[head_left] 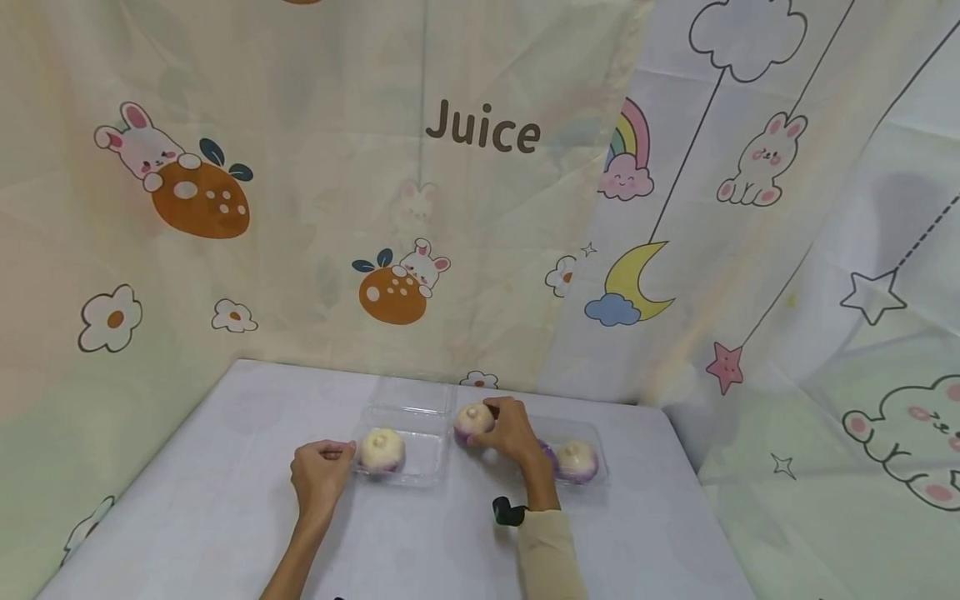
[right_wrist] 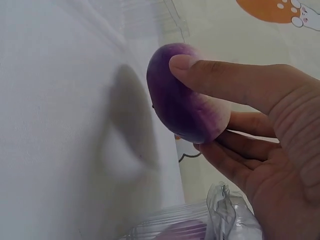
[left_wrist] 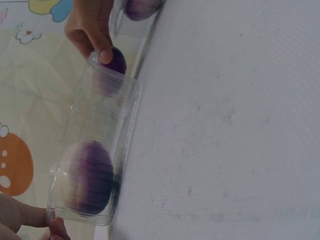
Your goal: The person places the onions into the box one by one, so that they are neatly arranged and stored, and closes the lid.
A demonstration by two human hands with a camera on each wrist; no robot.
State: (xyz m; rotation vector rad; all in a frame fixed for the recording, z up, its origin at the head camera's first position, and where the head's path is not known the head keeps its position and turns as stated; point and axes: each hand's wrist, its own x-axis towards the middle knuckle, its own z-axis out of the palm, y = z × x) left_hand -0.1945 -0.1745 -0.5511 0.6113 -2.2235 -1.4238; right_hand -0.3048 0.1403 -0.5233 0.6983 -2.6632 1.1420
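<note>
My right hand (head_left: 512,429) grips a round purple-and-white vegetable, turnip-like (right_wrist: 182,95), with a small nub on top. It is held above the table between two clear plastic boxes, its shadow falling on the surface. My left hand (head_left: 321,477) pinches the left rim of the left clear box (head_left: 425,454), thumb and finger meeting at its corner (left_wrist: 51,215). That box has its lid (head_left: 412,396) folded back, and one similar vegetable (head_left: 382,451) sits in its left part. The right wrist and forearm partly cover the right clear box (head_left: 592,429).
In the right box lie a pale-topped vegetable (head_left: 577,461) and a purple one (head_left: 549,454), partly hidden by the right wrist. A white-covered table (head_left: 225,475) carries both boxes. Printed curtains (head_left: 315,208) hang along its back and sides. A black device (head_left: 508,511) is at the right wrist.
</note>
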